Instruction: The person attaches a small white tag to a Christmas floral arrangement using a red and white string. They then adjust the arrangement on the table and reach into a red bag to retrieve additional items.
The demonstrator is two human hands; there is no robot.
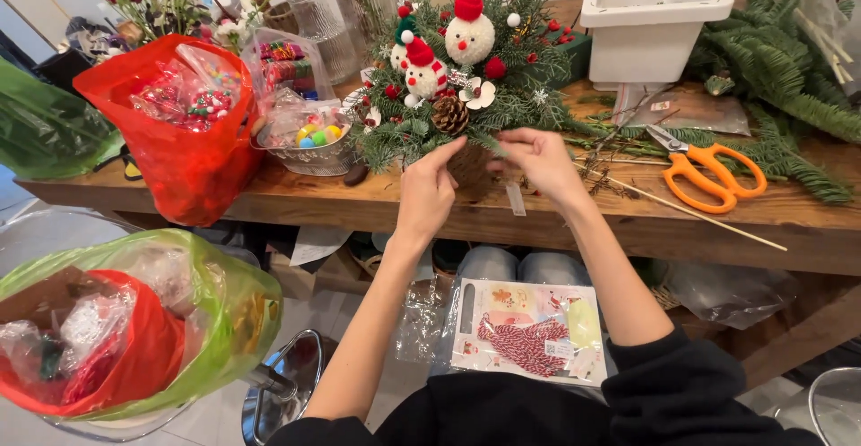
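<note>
Your left hand point(424, 190) and right hand point(538, 161) — both at the front of the festive arrangement point(462, 96), fingers pinched on greenery at its base; just what each fingertip holds cannot be told. The arrangement stands on the wooden table point(377, 202), near its front edge: fir sprigs, a pine cone point(449, 115), snowman figures with red hats point(468, 25). To your left, a red plastic bag point(188, 155) of sweets and a clear bowl point(309, 146). To your right, orange scissors point(710, 175), a thin stick point(708, 216), loose fir branches point(785, 69), a white tub point(655, 20). On your lap — a packet of red-and-white twine point(529, 331)
</note>
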